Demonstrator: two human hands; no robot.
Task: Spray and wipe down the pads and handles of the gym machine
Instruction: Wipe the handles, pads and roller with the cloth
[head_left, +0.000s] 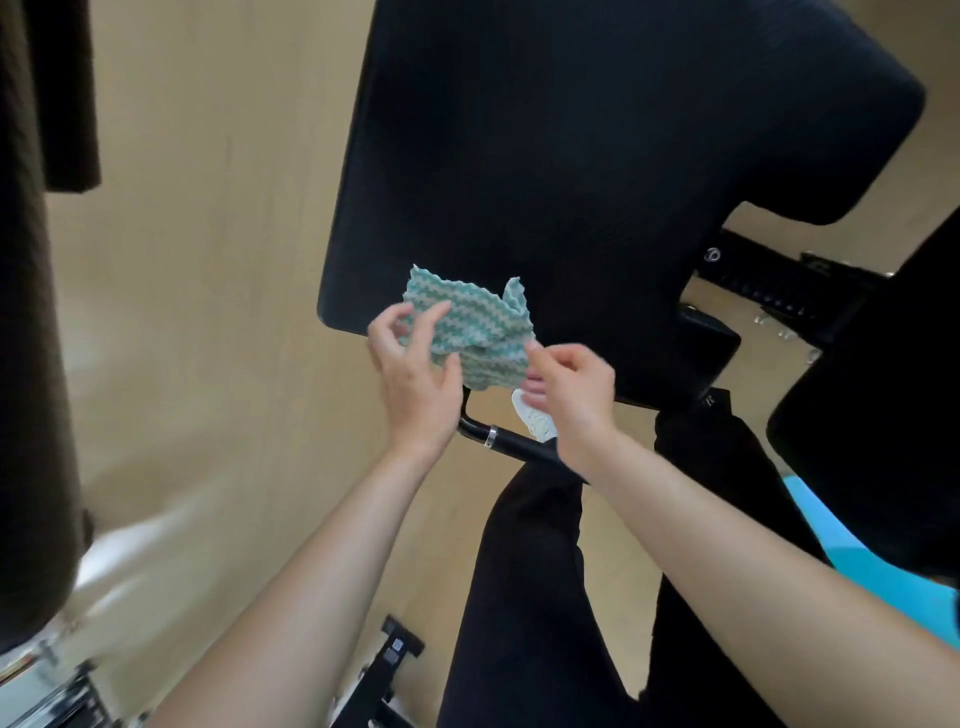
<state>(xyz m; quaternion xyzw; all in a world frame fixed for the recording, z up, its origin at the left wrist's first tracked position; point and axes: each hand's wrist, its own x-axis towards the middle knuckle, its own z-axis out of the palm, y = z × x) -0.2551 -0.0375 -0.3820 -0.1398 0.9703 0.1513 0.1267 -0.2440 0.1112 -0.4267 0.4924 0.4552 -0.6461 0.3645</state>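
The cloth (470, 332), teal with white zigzag stripes, is held out nearly flat over the near lower corner of the big black pad (571, 156). Its long axis runs left to right, dipping a little to the right. Whether it touches the pad cannot be told.

The left hand (415, 374) has its fingers spread over the cloth's left edge, and the thumb seems to nip it from below, though blur makes this uncertain. The right hand (571, 395) pinches the lower right corner between thumb and forefinger.

The pad's long axis runs from this near edge away to the top of the view, widening into a lobe at upper right.

Just beneath the hands a black handle (511, 441) with a silver ring slants down to the right. A white shoe (537, 423) and black trousers (524, 597) lie under it. A black frame bar (769, 280) crowds the pad's right side.

Bare tan floor (208, 312) lies open left of the pad as far as a dark column (31, 364).
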